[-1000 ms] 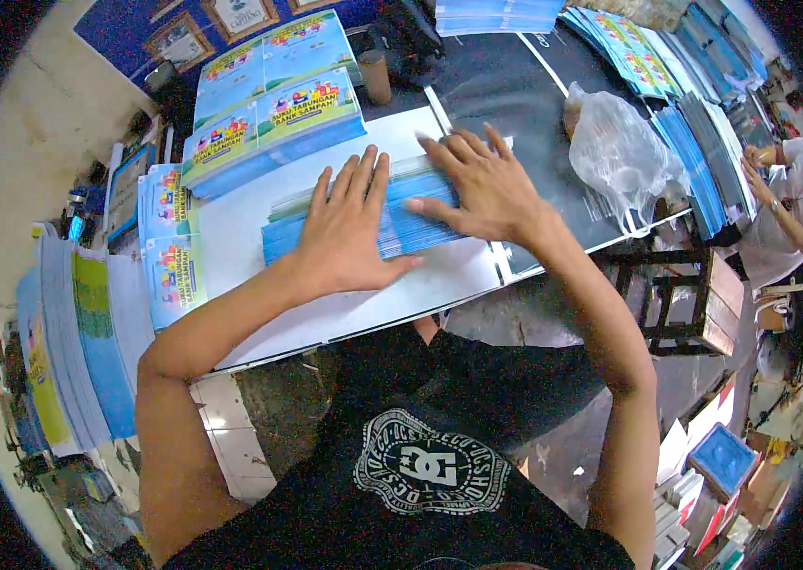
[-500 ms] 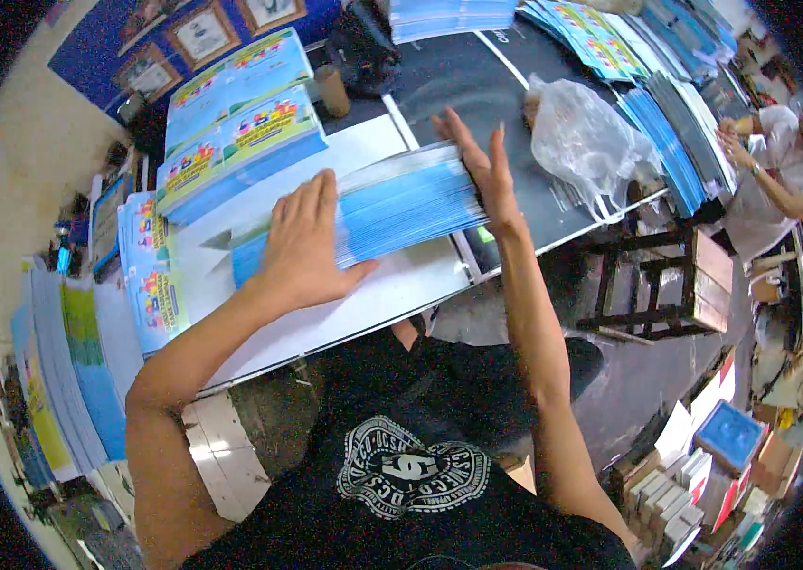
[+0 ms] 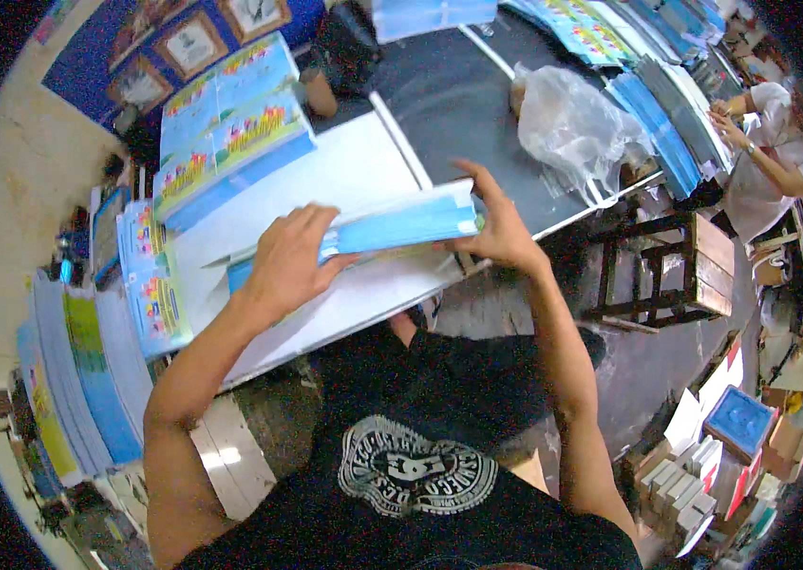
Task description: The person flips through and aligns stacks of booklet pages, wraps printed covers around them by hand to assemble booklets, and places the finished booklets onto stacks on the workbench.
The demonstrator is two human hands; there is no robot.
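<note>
Between my hands is a stack of light-blue printed sheets or booklets, standing on edge over the white board, its edges squared into a narrow block. My left hand wraps around its left part, with the thumb on the near side and the fingers over the top. At the right end, my right hand grips the stack between fingers and thumb. The white board lies under the stack along the table's near edge.
Piles of colourful covers stand behind on the left, with more covers nearby. A crumpled plastic bag lies on the black tabletop. A wooden stool stands at right, near another person.
The stack has gone from slanted and spread to a tighter, narrower block. My right hand has closed from flat and open onto its right end; my left hand keeps its hold.
</note>
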